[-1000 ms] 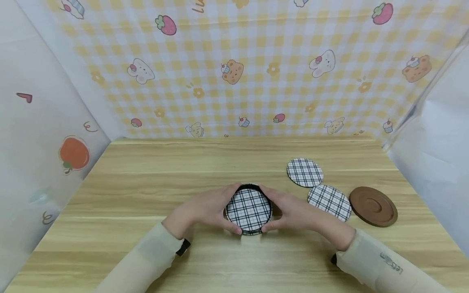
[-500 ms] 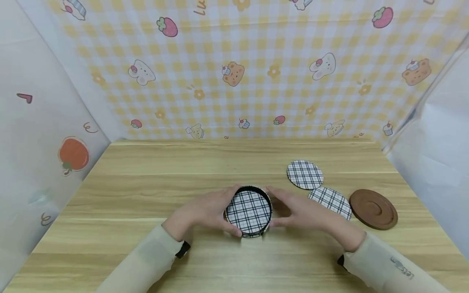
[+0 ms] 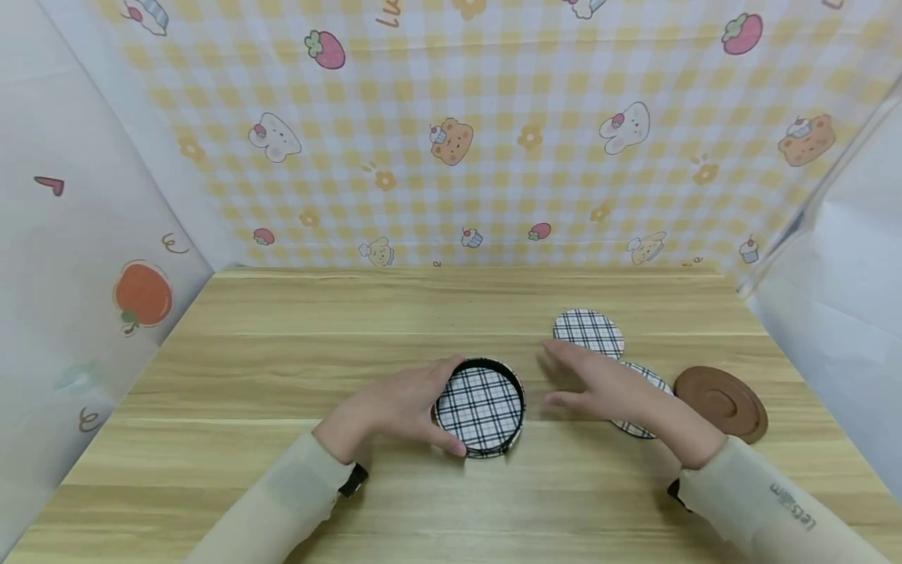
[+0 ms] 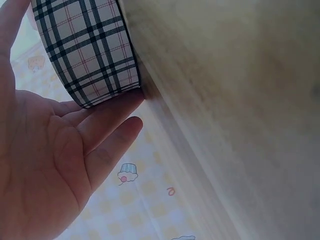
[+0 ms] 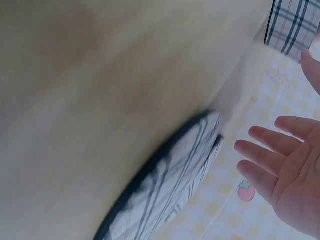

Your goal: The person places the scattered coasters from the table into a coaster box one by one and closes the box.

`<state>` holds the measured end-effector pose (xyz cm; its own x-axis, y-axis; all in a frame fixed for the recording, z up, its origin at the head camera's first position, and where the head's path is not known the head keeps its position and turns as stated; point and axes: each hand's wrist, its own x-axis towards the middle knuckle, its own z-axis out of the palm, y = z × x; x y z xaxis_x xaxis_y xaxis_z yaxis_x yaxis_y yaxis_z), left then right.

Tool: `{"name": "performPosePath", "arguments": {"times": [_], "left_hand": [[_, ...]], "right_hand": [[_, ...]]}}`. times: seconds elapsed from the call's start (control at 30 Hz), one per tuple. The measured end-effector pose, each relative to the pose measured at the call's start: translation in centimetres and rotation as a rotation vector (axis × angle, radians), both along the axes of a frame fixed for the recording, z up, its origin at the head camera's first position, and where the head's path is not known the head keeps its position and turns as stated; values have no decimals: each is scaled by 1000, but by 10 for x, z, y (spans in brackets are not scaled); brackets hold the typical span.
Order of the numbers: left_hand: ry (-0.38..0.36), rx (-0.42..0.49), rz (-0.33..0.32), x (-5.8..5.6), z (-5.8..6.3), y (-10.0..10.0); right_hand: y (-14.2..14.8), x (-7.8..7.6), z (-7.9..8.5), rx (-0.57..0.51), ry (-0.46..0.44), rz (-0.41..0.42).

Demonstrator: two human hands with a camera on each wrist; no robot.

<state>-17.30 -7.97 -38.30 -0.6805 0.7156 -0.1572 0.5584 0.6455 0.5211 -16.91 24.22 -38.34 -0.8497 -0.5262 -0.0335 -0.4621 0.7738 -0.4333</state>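
My left hand (image 3: pixel 398 407) holds a round, plaid-sided coaster holder (image 4: pixel 92 52) by its left side, thumb at the front and fingers behind. Inside its black-lined rim (image 3: pixel 510 374) lies a white and black plaid coaster (image 3: pixel 481 411). To the right, my right hand (image 3: pixel 609 384) hovers with its fingers spread and nothing in them, apart from the holder. Partly beneath it in the head view are two plaid coasters, the far one (image 3: pixel 592 330) and the near one (image 3: pixel 636 430), which the hand and wrist partly cover.
A brown round disc (image 3: pixel 726 401) with a circular recess lies at the right, beside the near coaster. All stand on a wood-grain table (image 3: pixel 338 313). A yellow checked cloth (image 3: pixel 493 180) hangs behind it, and white panels flank both sides.
My right hand has let go of the holder and moved right, over the loose coasters. My left hand stays on the holder, which has hardly moved.
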Motion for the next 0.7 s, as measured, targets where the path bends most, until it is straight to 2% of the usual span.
{"name": "performPosePath", "arguments": {"times": [0.33, 0.7], "left_hand": [[-44, 17, 9, 0, 3, -1], [-21, 3, 10, -2, 4, 1]], "right_hand": [[18, -19, 4, 23, 6, -34], [31, -37, 6, 71, 0, -79]]}}
